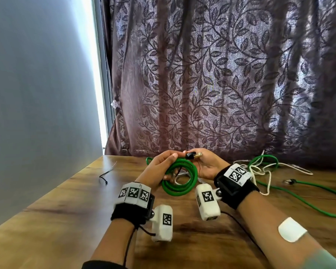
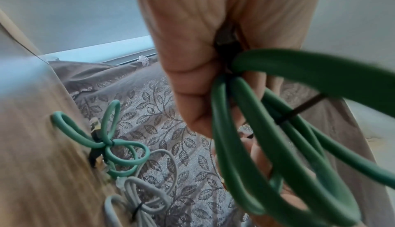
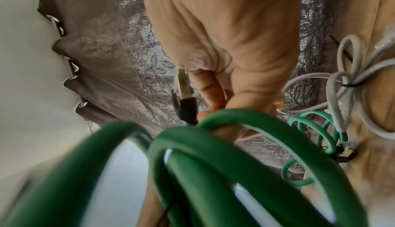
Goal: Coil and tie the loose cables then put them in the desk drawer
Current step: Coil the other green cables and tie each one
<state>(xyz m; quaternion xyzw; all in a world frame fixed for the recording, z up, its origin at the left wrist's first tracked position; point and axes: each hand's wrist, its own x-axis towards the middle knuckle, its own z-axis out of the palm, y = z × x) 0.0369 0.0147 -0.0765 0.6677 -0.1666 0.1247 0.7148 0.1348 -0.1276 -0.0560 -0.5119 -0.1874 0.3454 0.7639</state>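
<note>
Both hands hold a coiled green cable [image 1: 179,179] above the wooden desk [image 1: 70,206], near its far edge. My left hand [image 1: 168,165] grips the coil's left side, fingers curled round the strands [image 2: 239,129]. My right hand [image 1: 200,162] holds the right side and pinches the cable's black and gold plug [image 1: 193,155] at the top; the plug [image 3: 186,99] sticks up beside the fingers. A thin black zip tie [image 2: 299,112] crosses the coil's strands. A loose zip tie [image 1: 107,174] lies on the desk to the left.
A loose green cable [image 1: 303,199] and a white cord [image 1: 260,171] trail over the desk's right side. A tied green bundle [image 2: 111,144] and a tied grey bundle [image 2: 138,203] lie by the leaf-patterned curtain [image 1: 221,84]. A grey wall [image 1: 37,94] stands at left.
</note>
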